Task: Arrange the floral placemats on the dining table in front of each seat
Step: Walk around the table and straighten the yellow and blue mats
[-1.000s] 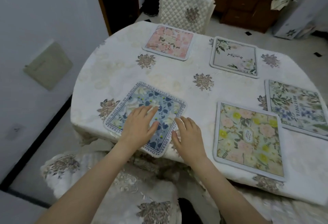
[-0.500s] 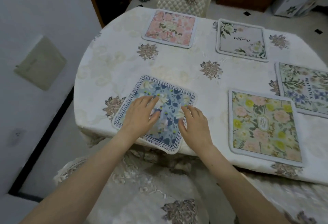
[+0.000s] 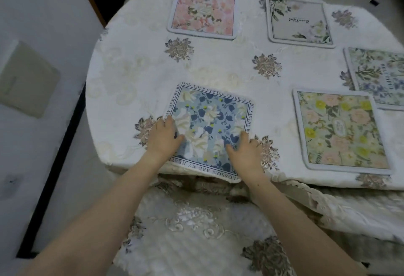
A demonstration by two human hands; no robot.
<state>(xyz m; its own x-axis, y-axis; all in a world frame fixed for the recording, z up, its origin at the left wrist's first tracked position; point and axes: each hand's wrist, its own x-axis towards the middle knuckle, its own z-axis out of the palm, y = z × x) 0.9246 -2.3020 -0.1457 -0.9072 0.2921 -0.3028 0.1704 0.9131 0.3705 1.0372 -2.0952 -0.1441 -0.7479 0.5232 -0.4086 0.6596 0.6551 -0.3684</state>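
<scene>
Blue and cream, the blue placemat [image 3: 209, 131] lies flat under both hands on the pale embroidered tablecloth [image 3: 135, 74], at the near rim of the table, directly ahead of the person. The left hand [image 3: 162, 136] rests open on its left margin, fingers spread and pointing away, half on the mat and half on the cloth; the right hand [image 3: 246, 151] lies open near its lower right side, palm down. The two are set apart with the mat's middle between them, pressing rather than gripping. The mat is close to square, so it has no real long axis, but it sits turned a little, and its near right corner hangs just past the table edge, nearest the right hand. As I judge it, the next move is a small push away from the body with a slight twist to bring that corner back onto the table. Four other mats lie beyond and to the right of the hands: the pink mat [image 3: 203, 12], the white mat [image 3: 299, 19], the yellow mat [image 3: 341, 129] and a green mat [image 3: 380, 74] at the frame's edge.
</scene>
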